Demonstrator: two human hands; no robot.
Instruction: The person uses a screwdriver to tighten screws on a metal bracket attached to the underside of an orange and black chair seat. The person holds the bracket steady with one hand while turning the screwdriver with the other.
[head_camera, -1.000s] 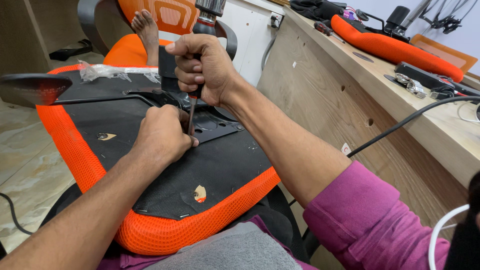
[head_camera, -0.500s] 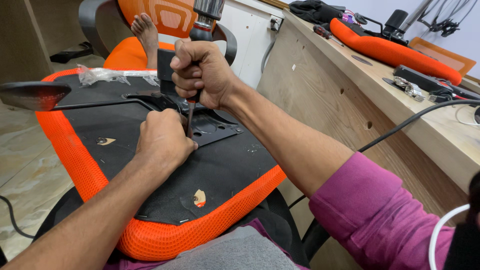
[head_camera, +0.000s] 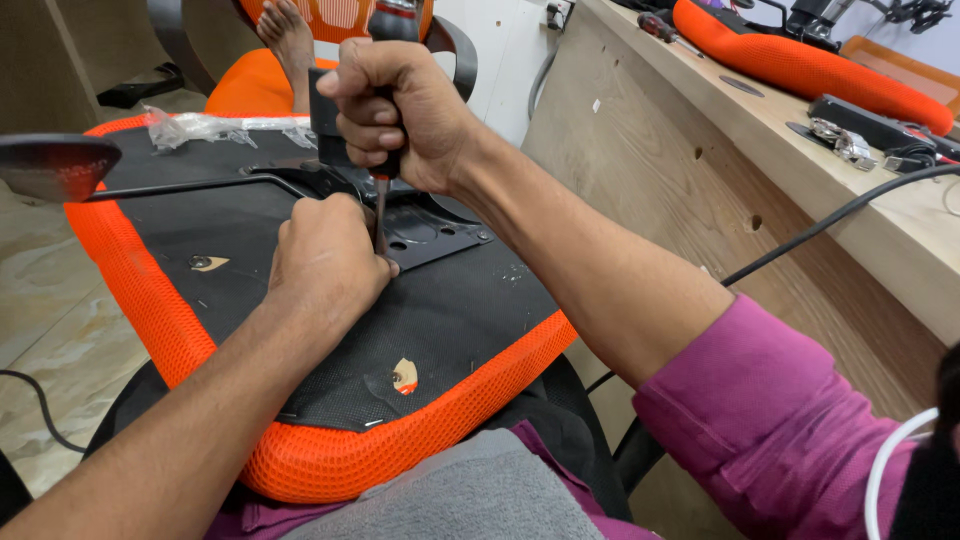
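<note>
right hand (head_camera: 400, 110): fist wrapped tight round the screwdriver (head_camera: 381, 205) handle, fingers curled shut, thumb toward the camera.
left hand (head_camera: 325, 262): fingers bunched at the shaft's lower end, pinching or steadying the tip; whether they hold a screw, cannot tell, hidden under the knuckles.
screwdriver axis: close to vertical, handle at 12 o'clock, tip at 6 o'clock, shaft runs down from the right fist to just beside the left fingertips.
tip location: on the black metal plate (head_camera: 435, 232) bolted to the underside of the seat (head_camera: 300, 455), at the plate's near-left part.
seat: upside down across the person's lap, orange mesh rim, black fabric base.
key relation: tip lies directly at the left fingers, at 6 o'clock of the right fist; left hand nearer to the contact point.
lever (head_camera: 180, 187): runs off to 9 o'clock from the plate.
bench (head_camera: 760, 160): wooden, at 2 o'clock, well apart.
</note>
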